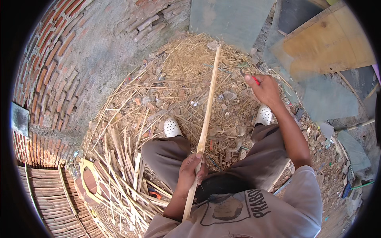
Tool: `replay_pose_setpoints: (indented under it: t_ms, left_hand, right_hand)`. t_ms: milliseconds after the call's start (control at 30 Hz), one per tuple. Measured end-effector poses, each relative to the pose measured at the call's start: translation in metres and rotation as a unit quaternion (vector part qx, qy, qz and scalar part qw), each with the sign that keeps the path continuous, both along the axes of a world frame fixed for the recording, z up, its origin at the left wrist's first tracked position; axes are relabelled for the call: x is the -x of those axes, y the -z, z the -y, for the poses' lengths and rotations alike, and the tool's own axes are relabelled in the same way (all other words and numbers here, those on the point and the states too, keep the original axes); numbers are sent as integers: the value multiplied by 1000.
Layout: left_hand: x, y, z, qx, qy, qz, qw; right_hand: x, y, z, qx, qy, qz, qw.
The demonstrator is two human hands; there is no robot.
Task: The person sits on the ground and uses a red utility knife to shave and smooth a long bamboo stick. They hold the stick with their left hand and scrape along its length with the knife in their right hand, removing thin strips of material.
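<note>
My left hand [192, 169] is closed around the lower part of a long, pale strip of split bamboo or wood [209, 99]. The strip slants up and away between my knees; its near end lies against my shirt and its far end is over the straw-like shavings. Off to the right, above my right foot, my right hand [266, 89] grips a small knife [256, 81] by its red handle. The dark blade points up and left, apart from the strip. My fingers hide part of the handle.
Many cut strips [129, 178] lie piled at my left, near a yellow frame-like piece [90, 180] and a slatted bamboo panel [51, 202]. Shavings [186, 59] and rubble cover the ground ahead. A brick wall [59, 79] stands left; flat sheets [325, 43] lie at the right.
</note>
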State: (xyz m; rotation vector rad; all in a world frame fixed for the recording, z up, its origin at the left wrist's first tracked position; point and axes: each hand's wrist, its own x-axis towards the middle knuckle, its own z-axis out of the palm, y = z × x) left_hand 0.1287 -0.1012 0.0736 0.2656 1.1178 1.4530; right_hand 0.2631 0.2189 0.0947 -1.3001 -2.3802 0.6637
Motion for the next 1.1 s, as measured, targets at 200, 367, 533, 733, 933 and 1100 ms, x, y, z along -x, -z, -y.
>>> replay_pose_setpoints:
  t_ms: [200,367,533,733,933,1100]
  left_hand:
    - [15,-12,-34,-10,4,-54,998]
    - [11,-17,-32,-39,-6,17,999]
    - [6,-21,-33,-26,-10,41,999]
    - [12,-17,-29,-6,30,-91,995]
    - [12,-20,-25,-20,40,-77,996]
    - [9,-21,-24,-35,45,-63,996]
  right_hand:
    - [31,26,99,-133,-287,-64,947]
    - [40,31,86,-176,-262,-95,944]
    - [44,29,63,-228,-208,-79,948]
    - [43,21,72,-185,-228,-57,954]
    - [40,22,81,-182,-252,-77,947]
    - [51,26,50,-204,-178,-85,959]
